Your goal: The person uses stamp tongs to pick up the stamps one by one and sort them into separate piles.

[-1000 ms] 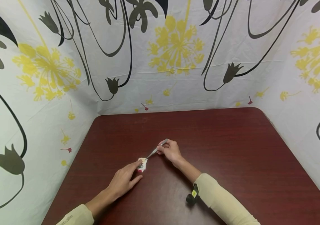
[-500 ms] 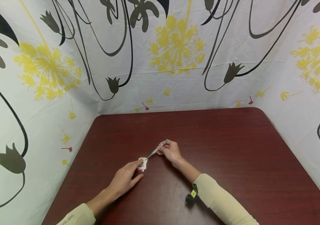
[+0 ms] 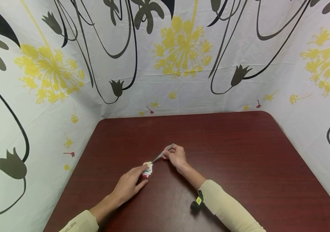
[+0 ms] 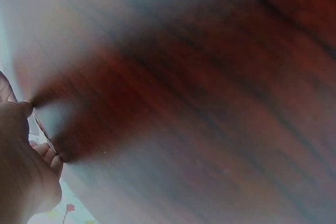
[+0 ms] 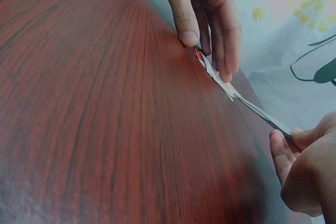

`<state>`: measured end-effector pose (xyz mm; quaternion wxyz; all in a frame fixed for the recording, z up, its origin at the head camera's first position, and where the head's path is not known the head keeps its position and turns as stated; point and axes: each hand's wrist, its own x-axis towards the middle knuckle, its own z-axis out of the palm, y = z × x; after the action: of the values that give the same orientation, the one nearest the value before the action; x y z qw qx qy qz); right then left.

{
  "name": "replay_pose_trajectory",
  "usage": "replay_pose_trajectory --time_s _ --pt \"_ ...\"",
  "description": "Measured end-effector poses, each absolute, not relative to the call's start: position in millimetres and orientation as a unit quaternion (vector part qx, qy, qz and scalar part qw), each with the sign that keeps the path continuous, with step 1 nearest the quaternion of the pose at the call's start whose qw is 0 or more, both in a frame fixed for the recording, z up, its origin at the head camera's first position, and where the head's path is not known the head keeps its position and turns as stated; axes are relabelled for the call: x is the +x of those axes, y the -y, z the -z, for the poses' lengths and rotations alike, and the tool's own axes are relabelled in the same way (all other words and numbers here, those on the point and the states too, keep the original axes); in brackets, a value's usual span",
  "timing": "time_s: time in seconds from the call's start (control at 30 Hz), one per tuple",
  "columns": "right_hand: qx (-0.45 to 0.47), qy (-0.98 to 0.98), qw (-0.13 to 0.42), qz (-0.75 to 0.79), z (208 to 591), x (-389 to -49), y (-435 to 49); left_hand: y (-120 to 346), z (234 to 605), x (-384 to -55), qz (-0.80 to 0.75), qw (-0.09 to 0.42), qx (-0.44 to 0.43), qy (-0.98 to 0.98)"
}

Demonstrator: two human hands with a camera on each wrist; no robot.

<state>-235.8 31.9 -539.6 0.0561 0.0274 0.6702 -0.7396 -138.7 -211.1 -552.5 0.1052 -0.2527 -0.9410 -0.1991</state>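
A small stack of white printed paper pieces with a red patch [image 3: 148, 170] lies on the dark red wooden table [image 3: 211, 145]. My left hand [image 3: 126, 184] rests at its left side, fingers fairly straight, with fingertips over the paper and the thumb near its lower edge. Silver tweezers [image 3: 162, 155] are pinched between the thumb and fingers of my right hand [image 3: 177, 158]. Their tips reach the paper's upper right corner. From the right wrist, the tweezers [image 5: 262, 113] meet the far end of the paper [image 5: 214, 73]. Fingers hide part of the stack.
A patterned cloth [image 3: 182, 93] with yellow and dark flowers surrounds the table at the back and sides. A black device with a yellow mark [image 3: 196, 205] hangs at the right sleeve [image 3: 228, 207], low over the tabletop.
The top paper piece has shifted slightly up and to the right at the tweezer tips, and the stack's edges look more uneven. Both hands stay almost in place.
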Motion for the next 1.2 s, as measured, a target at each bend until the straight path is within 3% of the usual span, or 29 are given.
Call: replay_pose_trajectory --time_s 0.6,1.2 --pt "0.056 -0.651 0.016 0.757 536.8 -240.4 -44.6 209.6 551.2 -137.2 0.195 0.095 -0.239 0.946" --pt "0.076 -0.637 -0.010 0.767 513.5 -259.6 -102.1 207.5 548.9 -137.1 0.186 0.090 -0.240 0.948"
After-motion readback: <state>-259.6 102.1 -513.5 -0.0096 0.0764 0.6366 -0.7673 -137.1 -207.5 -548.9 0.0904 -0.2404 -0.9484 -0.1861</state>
